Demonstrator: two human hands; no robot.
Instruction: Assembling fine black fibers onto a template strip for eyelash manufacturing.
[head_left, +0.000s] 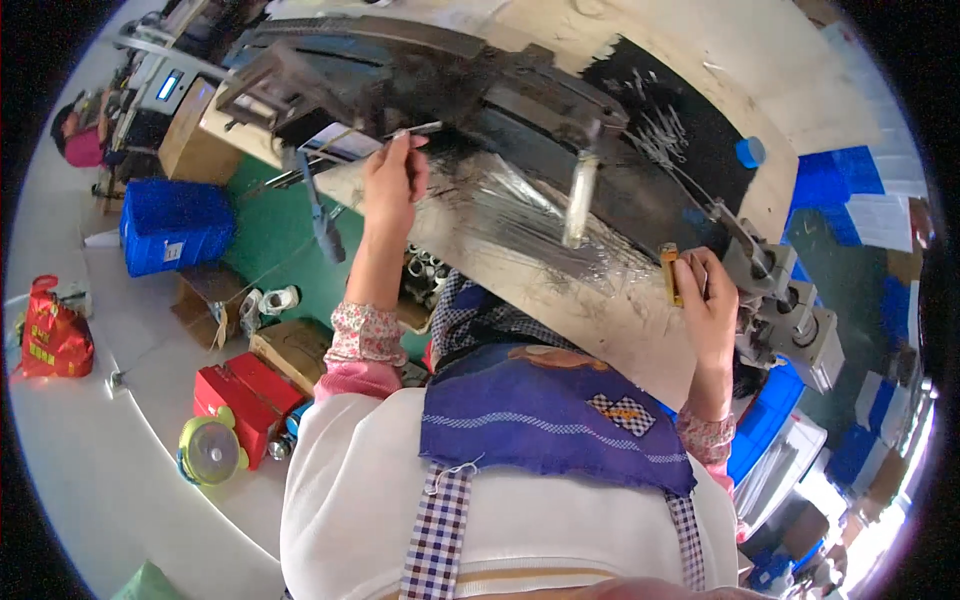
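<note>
The left hand (394,178) pinches a thin rod (428,127); the right hand (708,292) holds a yellow piece (669,272); between them lie wires (535,225).

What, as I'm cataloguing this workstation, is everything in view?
Workbench: one, beige, upper centre
Machinery: count unclear, dark, workbench's back
Wires: many, silvery, on workbench
Rod: one, pale, by left hand
Small piece: one, yellow, in right hand
Metal fixture: one, grey, right of workbench
Cap: one, blue, workbench's far right
Bins: unclear count, blue, right
Crate: one, blue, left floor
Shoes: two, white, left floor
Cardboard boxes: at least three, brown, left
Case: apparently one, red, lower left
Round appliance: one, lime, lower left
Bag: one, red, far left
Coworker: one, pink clothing, upper left
Apron: one, purple, lower centre
Left hand: one, pink sleeve, upper centre
Right hand: one, pink sleeve, right
</note>
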